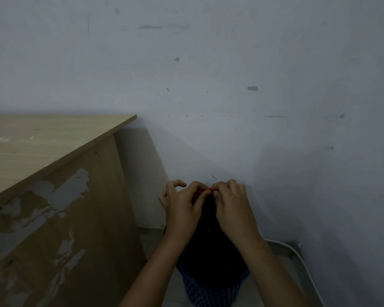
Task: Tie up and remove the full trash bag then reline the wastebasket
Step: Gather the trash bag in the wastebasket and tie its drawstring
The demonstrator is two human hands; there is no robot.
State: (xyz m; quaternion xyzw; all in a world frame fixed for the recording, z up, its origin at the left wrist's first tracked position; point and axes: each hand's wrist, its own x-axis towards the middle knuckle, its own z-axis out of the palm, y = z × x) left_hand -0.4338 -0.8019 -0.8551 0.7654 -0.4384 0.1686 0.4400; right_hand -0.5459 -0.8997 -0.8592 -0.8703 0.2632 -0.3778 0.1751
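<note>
The black trash bag (208, 244) stands up tall between the two hands, and its top is pulled into a thin neck right under the fingertips. The left hand (182, 207) is on the left side of the neck. Its thumb and first finger are bent in and pinch a small red tie (207, 189) at the very top of the bag, while its other fingers curl loosely out to the left and hold nothing. The right hand (231, 202) is on the right side, touching the left hand at the fingertips. Its fingers are curled tight and pinch the same red tie. Both arms reach up from the bottom of the view, one on each side of the bag. The bag is very dark, so its folds are hard to see. Behind the hands is a pale wall (231, 63) with little grey marks and scuffs on it. To the left is a wooden desk (42, 147). Its side board has patches where the top layer has peeled off and grey shows through. The floor (153, 242) is pale, and a white cable (302, 258) runs along it on the right, near the wall. The bottom of the bag sits inside a blue wastebasket (208, 291) with small holes all over its side. The basket is on the floor, just beside the desk, and the bag fills it and rises high above its rim.
</note>
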